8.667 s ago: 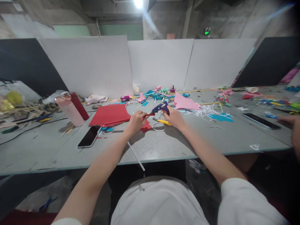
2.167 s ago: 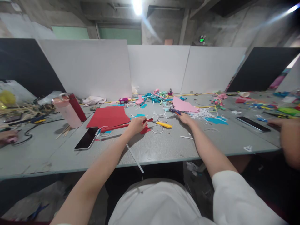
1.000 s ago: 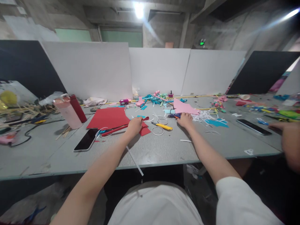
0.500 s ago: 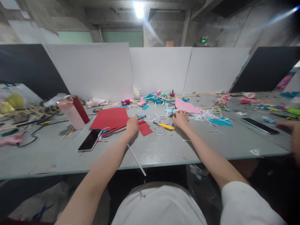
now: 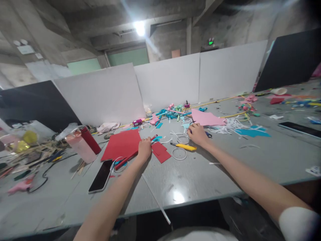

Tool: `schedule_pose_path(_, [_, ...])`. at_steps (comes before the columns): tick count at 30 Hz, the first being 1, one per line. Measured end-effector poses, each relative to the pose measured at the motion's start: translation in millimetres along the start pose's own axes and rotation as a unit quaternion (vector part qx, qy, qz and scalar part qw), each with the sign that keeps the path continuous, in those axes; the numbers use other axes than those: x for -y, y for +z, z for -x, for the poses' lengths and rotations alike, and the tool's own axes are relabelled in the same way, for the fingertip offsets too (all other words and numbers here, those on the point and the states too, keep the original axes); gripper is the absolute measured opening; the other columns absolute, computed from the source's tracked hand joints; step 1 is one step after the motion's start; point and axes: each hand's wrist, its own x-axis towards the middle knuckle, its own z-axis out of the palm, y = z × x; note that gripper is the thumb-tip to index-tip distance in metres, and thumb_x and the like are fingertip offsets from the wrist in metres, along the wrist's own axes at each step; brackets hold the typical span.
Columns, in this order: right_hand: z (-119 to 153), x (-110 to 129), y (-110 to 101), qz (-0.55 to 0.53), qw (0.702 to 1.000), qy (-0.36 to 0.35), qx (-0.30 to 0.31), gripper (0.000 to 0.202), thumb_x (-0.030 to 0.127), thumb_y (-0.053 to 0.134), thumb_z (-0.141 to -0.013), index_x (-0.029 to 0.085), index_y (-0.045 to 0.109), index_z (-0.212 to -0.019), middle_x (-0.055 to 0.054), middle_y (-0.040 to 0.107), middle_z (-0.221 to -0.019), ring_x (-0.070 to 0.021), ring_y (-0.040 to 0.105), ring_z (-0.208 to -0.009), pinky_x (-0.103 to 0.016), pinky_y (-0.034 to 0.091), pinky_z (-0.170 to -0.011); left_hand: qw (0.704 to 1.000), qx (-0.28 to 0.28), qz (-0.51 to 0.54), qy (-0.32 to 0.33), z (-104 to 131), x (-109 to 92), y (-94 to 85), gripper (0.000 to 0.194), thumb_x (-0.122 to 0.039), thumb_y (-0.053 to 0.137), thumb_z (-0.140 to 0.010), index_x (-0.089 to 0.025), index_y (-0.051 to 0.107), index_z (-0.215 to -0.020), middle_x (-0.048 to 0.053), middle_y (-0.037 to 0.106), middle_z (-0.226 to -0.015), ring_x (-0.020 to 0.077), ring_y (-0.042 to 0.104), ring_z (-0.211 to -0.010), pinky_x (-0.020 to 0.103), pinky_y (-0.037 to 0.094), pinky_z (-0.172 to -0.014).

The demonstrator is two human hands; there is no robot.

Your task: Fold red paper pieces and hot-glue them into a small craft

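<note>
My left hand (image 5: pixel 144 149) is closed on a long red strip (image 5: pixel 127 158) that slants beside the large red sheet (image 5: pixel 122 144). Small red paper pieces (image 5: pixel 161 152) lie just right of it. My right hand (image 5: pixel 197 132) rests on the table below the pink sheet (image 5: pixel 207 117), fingers curled down, with a dark-handled tool (image 5: pixel 208 135) showing beside it; its grip is hidden. Between the hands are a yellow cutter (image 5: pixel 186 147) and white rings (image 5: pixel 179 154).
A phone (image 5: pixel 101 176) and a pink bottle (image 5: pixel 81 145) stand or lie at left. White shreds (image 5: pixel 234 125) and a blue sheet (image 5: pixel 253 131) lie at right, near another phone (image 5: pixel 301 129). A white strip (image 5: pixel 156 199) crosses the front edge. White panels (image 5: pixel 170 82) stand behind.
The view has tilted and shifted. The dark-handled tool now shows to the right of my right hand. My left hand stays on the red strip. The other person's hand at far right has left view.
</note>
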Motion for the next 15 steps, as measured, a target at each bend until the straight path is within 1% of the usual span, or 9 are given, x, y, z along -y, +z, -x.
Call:
schedule_pose_path(2, [-3.8, 3.6, 2.2, -0.025, 1.000, -0.017, 0.003, 0.027, 0.021, 0.051, -0.103, 0.016, 0.077, -0.097, -0.017, 0.075, -0.110, -0.0319, 0.057, -0.109, -0.043, 0.041, -0.095, 1.000, 0.010, 0.005, 0.006, -1.9, 2.6, 1.8, 0.030, -0.009, 0.045, -0.104, -0.014, 0.067, -0.125, 0.018, 0.076, -0.114, 0.0291, 0.068, -0.113, 0.037, 0.047, -0.094])
schedule_pose_path(5, [-5.4, 9.6, 6.0, -0.062, 0.997, -0.043, 0.006, 0.025, 0.018, 0.053, -0.102, 0.018, 0.075, -0.091, -0.013, 0.076, -0.103, -0.0294, 0.059, -0.101, -0.041, 0.042, -0.093, 1.000, 0.006, 0.027, -0.004, -2.2, 6.1, 6.8, 0.028, -0.011, 0.049, -0.105, -0.016, 0.067, -0.124, 0.014, 0.076, -0.111, 0.0280, 0.070, -0.107, 0.035, 0.046, -0.089])
schedule_pose_path(7, [-3.9, 13.1, 8.4, -0.070, 0.996, -0.058, 0.008, 0.024, 0.017, 0.053, -0.102, 0.019, 0.074, -0.090, -0.012, 0.075, -0.100, -0.0285, 0.059, -0.099, -0.041, 0.042, -0.092, 0.999, -0.003, 0.040, -0.003, -0.9, 7.5, 9.7, 0.027, -0.014, 0.048, -0.107, -0.016, 0.068, -0.125, 0.014, 0.077, -0.111, 0.0284, 0.069, -0.110, 0.035, 0.046, -0.088])
schedule_pose_path(10, [0.3, 14.9, 11.6, -0.050, 0.992, -0.111, 0.020, 0.021, 0.019, 0.055, -0.104, 0.018, 0.073, -0.094, -0.013, 0.073, -0.102, -0.0295, 0.058, -0.105, -0.042, 0.042, -0.093, 0.999, -0.008, 0.040, 0.011, 2.7, 7.7, 11.8, 0.027, -0.016, 0.047, -0.109, -0.016, 0.068, -0.126, 0.014, 0.076, -0.111, 0.0279, 0.068, -0.110, 0.034, 0.046, -0.088])
schedule_pose_path(13, [4.9, 11.4, 14.3, -0.053, 0.992, -0.114, 0.024, 0.019, 0.018, 0.056, -0.103, 0.018, 0.072, -0.094, -0.013, 0.072, -0.103, -0.0296, 0.058, -0.105, -0.042, 0.042, -0.091, 0.999, -0.021, 0.030, 0.014, 5.5, 6.8, 12.8, 0.029, -0.018, 0.045, -0.110, -0.017, 0.069, -0.128, 0.014, 0.075, -0.107, 0.0284, 0.068, -0.105, 0.036, 0.046, -0.088])
schedule_pose_path(15, [7.9, 7.5, 15.5, -0.070, 0.992, -0.099, 0.022, 0.018, 0.018, 0.056, -0.103, 0.018, 0.072, -0.094, -0.012, 0.072, -0.102, -0.0295, 0.058, -0.104, -0.042, 0.042, -0.089, 0.999, -0.026, 0.039, 0.027, 5.8, 7.1, 13.9, 0.029, -0.019, 0.046, -0.110, -0.018, 0.069, -0.129, 0.013, 0.075, -0.108, 0.0287, 0.068, -0.106, 0.036, 0.046, -0.090])
